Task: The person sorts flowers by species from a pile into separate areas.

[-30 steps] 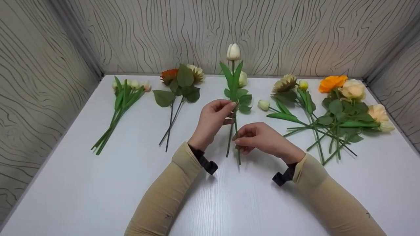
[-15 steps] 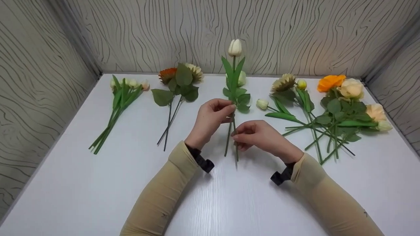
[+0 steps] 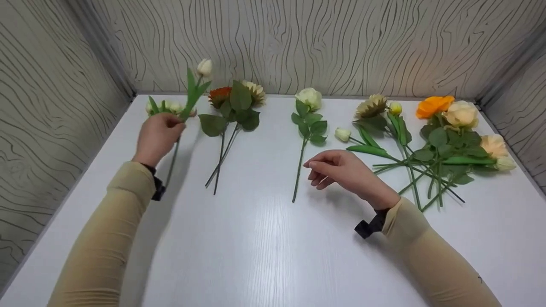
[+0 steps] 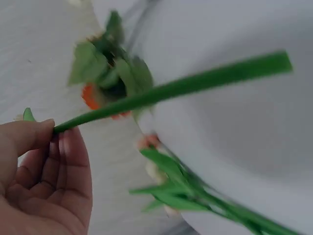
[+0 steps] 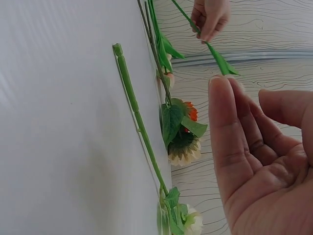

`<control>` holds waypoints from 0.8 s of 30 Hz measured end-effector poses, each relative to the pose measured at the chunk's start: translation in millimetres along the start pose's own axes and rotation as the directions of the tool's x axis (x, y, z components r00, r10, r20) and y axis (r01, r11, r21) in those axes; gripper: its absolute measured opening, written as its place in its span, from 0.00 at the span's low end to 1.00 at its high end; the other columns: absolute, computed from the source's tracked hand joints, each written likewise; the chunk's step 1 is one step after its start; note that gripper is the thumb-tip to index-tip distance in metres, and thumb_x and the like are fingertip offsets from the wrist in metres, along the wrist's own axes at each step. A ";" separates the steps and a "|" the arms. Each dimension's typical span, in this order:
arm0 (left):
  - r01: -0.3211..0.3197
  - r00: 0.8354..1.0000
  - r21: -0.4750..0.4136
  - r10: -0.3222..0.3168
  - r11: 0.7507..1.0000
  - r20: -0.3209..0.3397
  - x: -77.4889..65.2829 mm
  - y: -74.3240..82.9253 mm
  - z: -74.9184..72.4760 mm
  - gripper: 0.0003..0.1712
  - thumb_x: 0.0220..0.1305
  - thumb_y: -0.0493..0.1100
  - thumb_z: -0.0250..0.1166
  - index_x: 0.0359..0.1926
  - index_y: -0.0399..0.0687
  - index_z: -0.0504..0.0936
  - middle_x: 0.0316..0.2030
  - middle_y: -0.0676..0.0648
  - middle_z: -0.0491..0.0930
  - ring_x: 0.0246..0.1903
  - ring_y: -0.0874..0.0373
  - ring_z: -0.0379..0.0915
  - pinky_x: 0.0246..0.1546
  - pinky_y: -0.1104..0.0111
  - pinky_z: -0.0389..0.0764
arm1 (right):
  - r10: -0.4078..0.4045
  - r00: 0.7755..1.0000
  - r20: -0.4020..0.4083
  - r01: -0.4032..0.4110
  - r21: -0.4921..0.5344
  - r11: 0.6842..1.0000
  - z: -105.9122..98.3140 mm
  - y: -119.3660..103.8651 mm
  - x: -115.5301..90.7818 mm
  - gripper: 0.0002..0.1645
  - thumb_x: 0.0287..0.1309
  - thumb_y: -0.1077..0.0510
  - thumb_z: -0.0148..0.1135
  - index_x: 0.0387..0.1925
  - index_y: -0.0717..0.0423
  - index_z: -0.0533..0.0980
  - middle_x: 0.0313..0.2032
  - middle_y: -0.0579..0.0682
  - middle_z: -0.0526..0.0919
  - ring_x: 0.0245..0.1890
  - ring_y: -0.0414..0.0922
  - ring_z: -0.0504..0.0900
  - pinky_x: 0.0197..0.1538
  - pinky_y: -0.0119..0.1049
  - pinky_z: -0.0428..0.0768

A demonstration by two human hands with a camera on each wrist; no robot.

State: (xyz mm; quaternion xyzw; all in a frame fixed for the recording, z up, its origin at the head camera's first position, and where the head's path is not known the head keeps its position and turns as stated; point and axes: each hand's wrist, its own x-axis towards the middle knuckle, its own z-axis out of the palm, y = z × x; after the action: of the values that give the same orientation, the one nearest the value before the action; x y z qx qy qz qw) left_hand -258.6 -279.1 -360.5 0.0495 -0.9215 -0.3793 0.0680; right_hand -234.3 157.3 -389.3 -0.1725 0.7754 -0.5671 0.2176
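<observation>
My left hand pinches a white tulip by its green stem, below the long leaves. It is raised over the bunch of pale tulips lying at the left. The left wrist view shows the stem between thumb and fingers, its cut end pointing away from the hand. My right hand holds nothing; the right wrist view shows the thumb apart from loosely bent fingers. Just left of that hand, a white rose lies on the table with its stem towards me.
An orange and a cream sunflower-like bloom lie with crossed stems between the tulips and the rose. To the right is a tangled pile of flowers, with an orange bloom and a peach rose. A patterned wall borders the white table.
My left hand has carried the white tulip from above the white rose leftward to the tulip bunch. My right hand has let go of its stem and stays near the same spot.
</observation>
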 end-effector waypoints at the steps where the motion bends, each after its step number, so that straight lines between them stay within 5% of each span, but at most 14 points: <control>1: 0.014 1.000 0.063 -0.013 0.998 -0.021 1.8 -11.5 -7.2 0.16 0.74 0.40 0.58 0.53 0.32 0.83 0.47 0.33 0.82 0.45 0.42 0.78 0.45 0.51 0.80 | 0.000 1.000 -0.003 0.000 -0.001 1.000 -0.3 0.4 0.2 0.23 0.72 0.52 0.63 0.56 0.67 0.79 0.40 0.62 0.86 0.41 0.54 0.87 0.44 0.45 0.87; 4: 0.054 0.997 0.187 -0.043 0.981 -0.063 3.6 -40.8 -19.7 0.17 0.72 0.37 0.56 0.49 0.27 0.84 0.46 0.29 0.82 0.45 0.38 0.77 0.46 0.45 0.78 | 0.005 1.000 -0.004 -0.005 -0.004 1.000 -0.3 1.5 0.9 0.22 0.72 0.52 0.63 0.55 0.67 0.79 0.40 0.62 0.86 0.41 0.54 0.87 0.44 0.45 0.87; 8: 0.083 0.995 0.235 -0.066 0.968 -0.078 5.9 -63.4 -19.3 0.15 0.68 0.34 0.53 0.37 0.27 0.84 0.34 0.32 0.82 0.33 0.41 0.75 0.36 0.50 0.77 | 0.011 1.000 0.002 -0.011 0.005 1.000 1.2 3.0 1.7 0.23 0.72 0.52 0.64 0.55 0.68 0.79 0.41 0.63 0.86 0.40 0.54 0.87 0.44 0.45 0.87; 13: 0.087 0.995 0.269 -0.071 0.959 -0.070 12.7 -70.4 -11.0 0.14 0.67 0.32 0.52 0.29 0.30 0.82 0.25 0.37 0.79 0.26 0.45 0.71 0.29 0.54 0.73 | 0.016 1.000 -0.001 -0.016 0.016 1.000 2.0 3.7 1.1 0.22 0.72 0.53 0.64 0.55 0.68 0.79 0.40 0.62 0.86 0.40 0.54 0.87 0.44 0.45 0.87; 17: 0.095 0.994 0.293 -0.078 0.951 -0.071 14.9 -71.4 -8.2 0.13 0.67 0.31 0.54 0.37 0.25 0.84 0.36 0.29 0.83 0.34 0.40 0.76 0.37 0.48 0.78 | 0.017 1.000 -0.001 -0.017 0.015 1.000 1.1 2.9 0.9 0.22 0.72 0.52 0.64 0.55 0.67 0.79 0.41 0.61 0.86 0.41 0.54 0.87 0.45 0.45 0.87; 24: 0.100 0.994 0.292 -0.084 0.951 -0.068 16.5 -74.1 -6.8 0.13 0.66 0.31 0.56 0.42 0.23 0.84 0.40 0.26 0.82 0.40 0.35 0.78 0.44 0.43 0.78 | 0.022 1.000 0.002 -0.022 0.014 1.000 -1.2 1.5 0.9 0.23 0.72 0.51 0.64 0.55 0.67 0.79 0.41 0.62 0.86 0.41 0.54 0.87 0.45 0.45 0.87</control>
State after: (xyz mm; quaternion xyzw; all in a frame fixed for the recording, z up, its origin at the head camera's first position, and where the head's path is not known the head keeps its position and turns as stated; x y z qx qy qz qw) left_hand -270.8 -338.6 -406.5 0.1124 -0.9622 -0.2389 0.0675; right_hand -235.6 158.2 -390.6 -0.1632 0.7731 -0.5699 0.2256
